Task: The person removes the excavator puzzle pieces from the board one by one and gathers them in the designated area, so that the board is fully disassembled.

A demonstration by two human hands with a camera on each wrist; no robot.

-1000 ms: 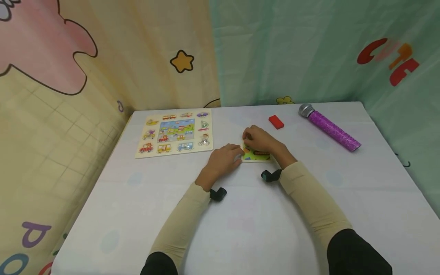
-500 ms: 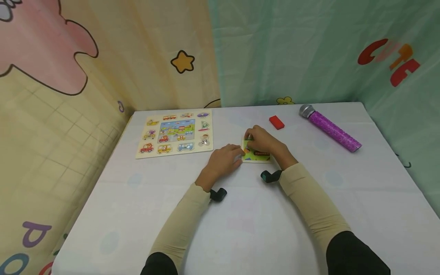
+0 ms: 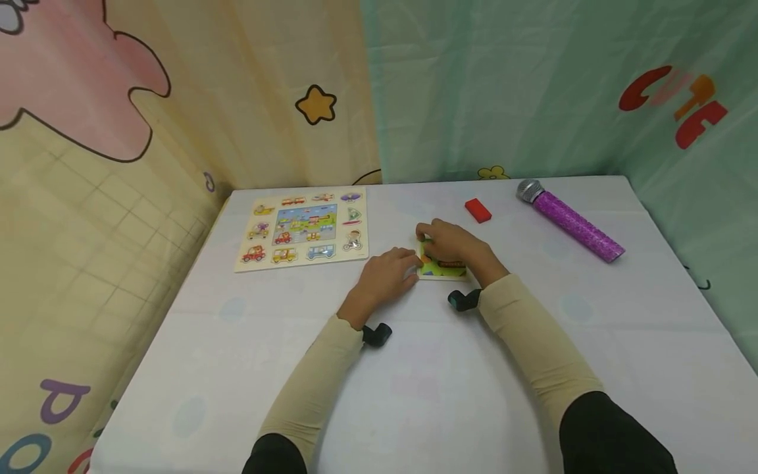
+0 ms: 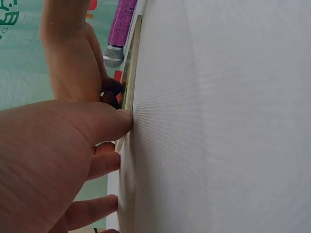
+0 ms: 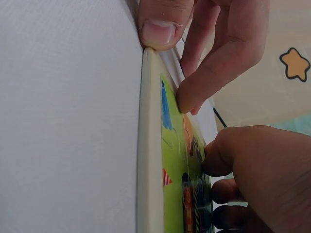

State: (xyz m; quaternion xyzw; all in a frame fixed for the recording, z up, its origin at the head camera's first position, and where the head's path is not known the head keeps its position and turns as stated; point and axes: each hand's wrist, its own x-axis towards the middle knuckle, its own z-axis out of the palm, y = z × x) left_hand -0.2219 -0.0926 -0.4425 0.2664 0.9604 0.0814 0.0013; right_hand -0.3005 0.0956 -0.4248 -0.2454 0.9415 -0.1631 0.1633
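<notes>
A small wooden jigsaw puzzle (image 3: pixel 439 269) with a pale frame and a green picture lies flat on the table between both hands. The left hand (image 3: pixel 387 273) grips its near left corner; in the right wrist view the thumb sits against the frame edge and a fingertip rests on the picture. Over the puzzle's upper part is the right hand (image 3: pixel 454 245), its fingers curled and its thumb and fingertips on the surface of the board (image 5: pixel 171 145). That hand covers much of the picture in the head view, and whether it pinches a loose piece I cannot tell.
At the back left lies a larger wooden puzzle board (image 3: pixel 243 262) with vehicle pictures. A red block (image 3: pixel 478 210) sits behind the right hand. To the right lies a purple glittery microphone (image 3: pixel 577 225). Printed curtains (image 3: pixel 497 85) stand behind the white table (image 3: pixel 414 395).
The right hand has shifted slightly, its index finger reaching a little farther left at the puzzle's top edge. The left hand stays at the corner.
</notes>
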